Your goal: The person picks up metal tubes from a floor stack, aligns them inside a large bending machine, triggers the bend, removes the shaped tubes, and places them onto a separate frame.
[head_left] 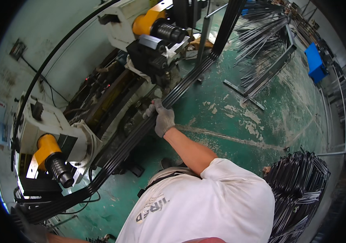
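A long bundle of dark, thin metal rods [122,152] runs slantwise from the lower left to the top of the view, beside a machine. My right hand [164,119], in a grey-white work glove, is closed over the rods near the middle of the bundle; its fingers reach across to the machine side, and a reddish fingertip shows. My left hand [35,231], in a dim grey glove, is at the bundle's lower left end by the picture's rim. Shadow and the rim hide most of its fingers.
Two machine heads with yellow parts and black ribbed cylinders, one near [49,150] and one far [142,24], stand along the wall. Loose rods fan out on a metal rack [270,71]. More rods are piled [298,186] at right. A blue bin [315,62] stands beyond the worn green floor.
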`<state>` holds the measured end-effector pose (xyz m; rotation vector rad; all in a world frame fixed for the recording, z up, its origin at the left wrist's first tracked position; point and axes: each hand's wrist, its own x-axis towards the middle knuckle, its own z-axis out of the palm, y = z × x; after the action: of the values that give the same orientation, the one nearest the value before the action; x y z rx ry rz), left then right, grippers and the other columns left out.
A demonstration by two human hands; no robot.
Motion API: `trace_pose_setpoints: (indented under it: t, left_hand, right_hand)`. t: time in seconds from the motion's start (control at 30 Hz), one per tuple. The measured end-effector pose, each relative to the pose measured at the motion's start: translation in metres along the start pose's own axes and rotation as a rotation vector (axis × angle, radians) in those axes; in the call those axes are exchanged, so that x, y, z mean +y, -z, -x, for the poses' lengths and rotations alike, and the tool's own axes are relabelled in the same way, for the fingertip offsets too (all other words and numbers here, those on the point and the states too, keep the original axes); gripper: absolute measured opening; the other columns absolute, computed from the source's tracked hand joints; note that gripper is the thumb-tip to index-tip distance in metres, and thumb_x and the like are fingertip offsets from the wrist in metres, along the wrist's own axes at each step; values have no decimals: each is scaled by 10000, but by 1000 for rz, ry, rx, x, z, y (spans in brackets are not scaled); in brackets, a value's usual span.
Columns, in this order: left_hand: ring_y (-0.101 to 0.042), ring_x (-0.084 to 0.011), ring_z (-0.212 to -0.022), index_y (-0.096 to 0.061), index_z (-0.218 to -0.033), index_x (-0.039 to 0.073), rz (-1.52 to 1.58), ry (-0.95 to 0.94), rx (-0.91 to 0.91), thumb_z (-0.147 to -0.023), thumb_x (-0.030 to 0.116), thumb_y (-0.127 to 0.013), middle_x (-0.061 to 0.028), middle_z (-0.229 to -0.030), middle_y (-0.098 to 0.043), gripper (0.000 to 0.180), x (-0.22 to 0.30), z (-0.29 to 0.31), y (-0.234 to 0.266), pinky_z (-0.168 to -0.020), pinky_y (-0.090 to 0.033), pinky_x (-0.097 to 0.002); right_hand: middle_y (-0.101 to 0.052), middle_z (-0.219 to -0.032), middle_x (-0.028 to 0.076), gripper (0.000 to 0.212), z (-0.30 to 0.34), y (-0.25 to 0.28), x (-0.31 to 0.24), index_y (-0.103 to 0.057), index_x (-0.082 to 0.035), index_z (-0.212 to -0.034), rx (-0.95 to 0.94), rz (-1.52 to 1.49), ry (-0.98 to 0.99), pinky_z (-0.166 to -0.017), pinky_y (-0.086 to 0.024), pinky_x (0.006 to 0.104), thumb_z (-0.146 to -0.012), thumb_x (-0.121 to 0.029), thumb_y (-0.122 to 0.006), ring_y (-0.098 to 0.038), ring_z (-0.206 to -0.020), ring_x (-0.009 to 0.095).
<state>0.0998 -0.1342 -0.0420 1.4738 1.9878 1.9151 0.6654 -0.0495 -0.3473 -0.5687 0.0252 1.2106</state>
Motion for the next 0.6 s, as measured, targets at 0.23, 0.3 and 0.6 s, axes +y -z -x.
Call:
trace_pose_setpoints:
  t: [0.23, 0.3, 0.6]
  left_hand:
    - [-687, -252, -960, -629, -1302, -43, 419, 383, -59, -1054, 225, -604, -152, -1164, -672, 366, 17, 152, -105, -902, -567, -428]
    - [-683, -249, -927, -646, -1254, -37, 514, 394, -109, -1047, 247, -628, -137, -1103, -674, 352, 42, 193, -137, -875, -570, -428]
    - [-677, -255, -842, -701, -965, 67, 933, 1009, -504, -983, 198, -685, -84, -892, -709, 133, 96, 472, -340, -801, -546, -443]
  right_hand:
    - [-467, -731, 25, 286, 39, 108, -163, -535, -6, -1063, 201, 174, 270, -643, -513, 412, -1080, -289, -574, -483, -634, 196]
    - [-466, -721, 21, 294, 47, 146, -224, -542, -13, -1060, 221, 159, 333, -627, -506, 399, -1079, -305, -574, -486, -623, 191]
    - [-479, -688, 18, 300, 83, 344, -540, -563, -20, -1004, 444, 324, 746, -540, -446, 378, -1071, -312, -592, -475, -577, 161]
